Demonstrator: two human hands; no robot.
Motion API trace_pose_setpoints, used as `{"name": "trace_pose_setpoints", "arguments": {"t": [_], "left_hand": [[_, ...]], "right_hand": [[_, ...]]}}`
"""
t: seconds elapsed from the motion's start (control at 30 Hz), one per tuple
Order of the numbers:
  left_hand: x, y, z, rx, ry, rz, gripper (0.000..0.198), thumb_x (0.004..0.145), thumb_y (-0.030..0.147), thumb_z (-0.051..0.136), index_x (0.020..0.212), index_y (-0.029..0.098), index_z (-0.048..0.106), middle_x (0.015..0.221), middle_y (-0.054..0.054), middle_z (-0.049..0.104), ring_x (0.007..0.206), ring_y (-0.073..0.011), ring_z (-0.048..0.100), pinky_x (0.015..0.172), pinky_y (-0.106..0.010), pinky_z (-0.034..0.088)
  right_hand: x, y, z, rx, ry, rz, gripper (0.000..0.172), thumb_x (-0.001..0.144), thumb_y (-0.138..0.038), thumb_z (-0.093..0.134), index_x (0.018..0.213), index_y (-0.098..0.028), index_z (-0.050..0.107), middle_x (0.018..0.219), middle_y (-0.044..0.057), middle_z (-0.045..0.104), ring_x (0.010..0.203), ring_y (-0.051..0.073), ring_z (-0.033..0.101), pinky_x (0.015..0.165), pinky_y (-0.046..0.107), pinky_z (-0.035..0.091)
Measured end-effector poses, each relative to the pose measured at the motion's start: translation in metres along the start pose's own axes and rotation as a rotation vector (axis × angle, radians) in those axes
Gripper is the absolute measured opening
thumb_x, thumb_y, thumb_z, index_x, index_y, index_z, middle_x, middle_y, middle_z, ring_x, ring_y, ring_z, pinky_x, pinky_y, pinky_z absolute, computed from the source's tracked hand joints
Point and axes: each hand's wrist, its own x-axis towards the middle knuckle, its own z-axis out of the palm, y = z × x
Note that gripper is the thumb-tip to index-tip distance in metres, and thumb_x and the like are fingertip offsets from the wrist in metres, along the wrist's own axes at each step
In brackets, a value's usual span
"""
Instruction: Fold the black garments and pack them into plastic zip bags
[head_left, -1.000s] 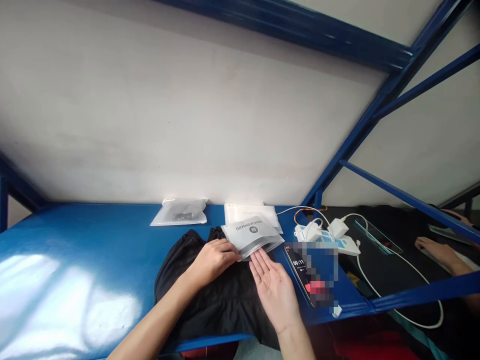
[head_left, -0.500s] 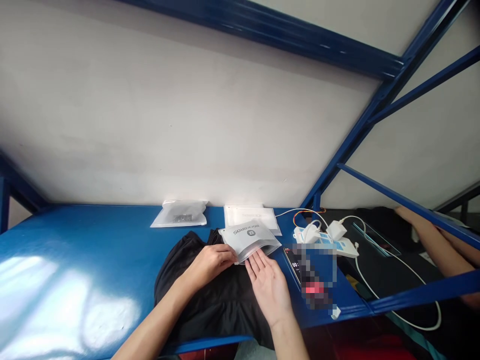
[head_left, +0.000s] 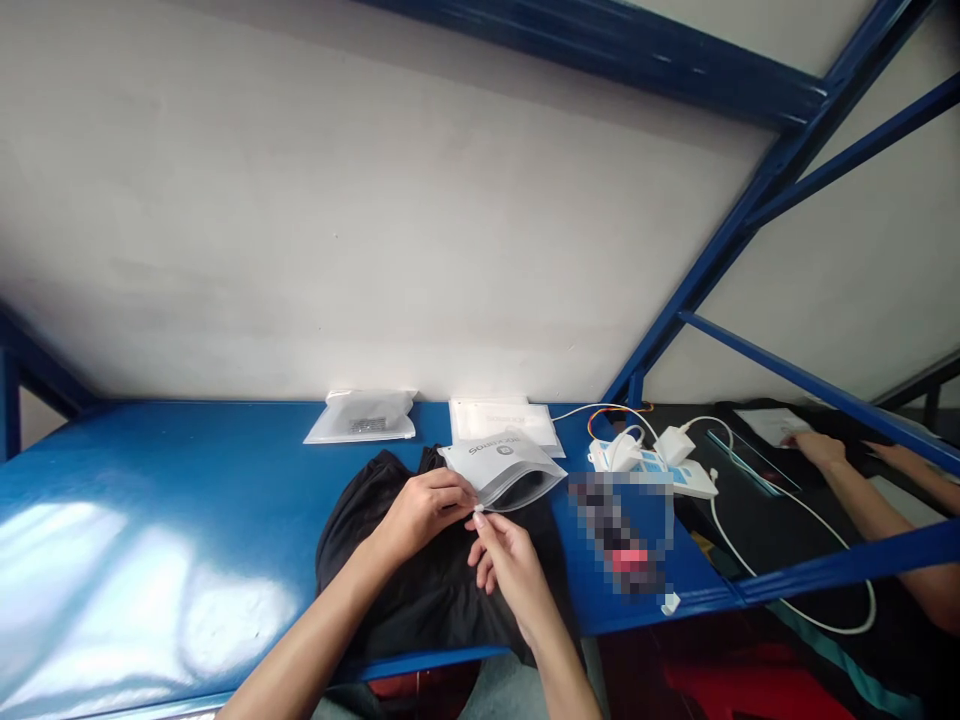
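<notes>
A frosted plastic zip bag (head_left: pixel 487 462) with dark lettering lies over a black garment (head_left: pixel 420 600), its mouth gaping toward me. My left hand (head_left: pixel 437 505) is closed on the bag's near left corner. At that same corner my right hand (head_left: pixel 504 550) pinches the small white zip slider (head_left: pixel 478 510) between thumb and forefinger, the other fingers loosely curled. Beyond the mouth's lower edge, the bag's inside looks dark and its contents cannot be made out. The garment spreads under both hands to the front edge of the blue surface.
Against the wall lie a frosted bag with something dark inside (head_left: pixel 360 418) and a white packet (head_left: pixel 502 420). At right sit a power strip (head_left: pixel 694 480) with chargers and white cables, and a pixelated dark object (head_left: pixel 626 550). Past the blue rail, another person's hands (head_left: pixel 821 450) touch a white packet.
My right hand has turned from palm-up with fingers at the bag's mouth to a pinch on the slider at the left corner. The other person's hands have come into view with a packet.
</notes>
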Motion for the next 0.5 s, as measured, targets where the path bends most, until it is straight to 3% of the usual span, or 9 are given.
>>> {"name": "trace_pose_setpoints", "arguments": {"t": [0.23,0.5], "left_hand": [[0.003,0.006,-0.002,0.058,0.001,0.022,0.019,0.100,0.026,0.063,0.086,0.019,0.074,0.095,-0.005,0.075,0.090,-0.0166,0.070,0.079,-0.026,0.055],[0.002,0.004,-0.006,0.036,-0.050,0.003,0.018,0.101,0.027,0.061,0.094,0.019,0.076,0.097,-0.004,0.078,0.090,-0.0160,0.074,0.079,-0.023,0.056]], "right_hand": [[0.005,-0.007,0.005,0.444,-0.021,0.130,0.046,0.077,-0.057,0.083,0.080,-0.015,0.066,0.056,-0.007,0.052,0.041,0.001,0.038,0.038,0.015,0.016],[0.013,-0.008,0.008,0.584,0.135,0.125,0.038,0.067,-0.046,0.087,0.067,-0.014,0.065,0.052,-0.008,0.048,0.040,0.000,0.031,0.038,0.015,0.014]]}}
